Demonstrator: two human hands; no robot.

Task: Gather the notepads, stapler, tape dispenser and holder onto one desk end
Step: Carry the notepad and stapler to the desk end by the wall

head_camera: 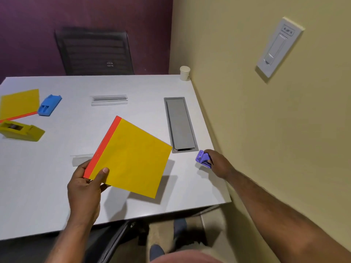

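– What are the hands holding?
– The left hand (pixel 85 184) is pinching a yellow notepad (pixel 131 158) above the desk (pixel 142 86). The right hand (pixel 218 164) is closing around a purple stapler (pixel 202 158) by the wall.
– Any words?
– The chair (pixel 95 52) label is too blurry, maybe.

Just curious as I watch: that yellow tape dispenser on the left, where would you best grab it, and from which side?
Probably from above, fingers across the two long flat sides of the tape dispenser, around its taller end. It lies flat on the desk with its top unobstructed.
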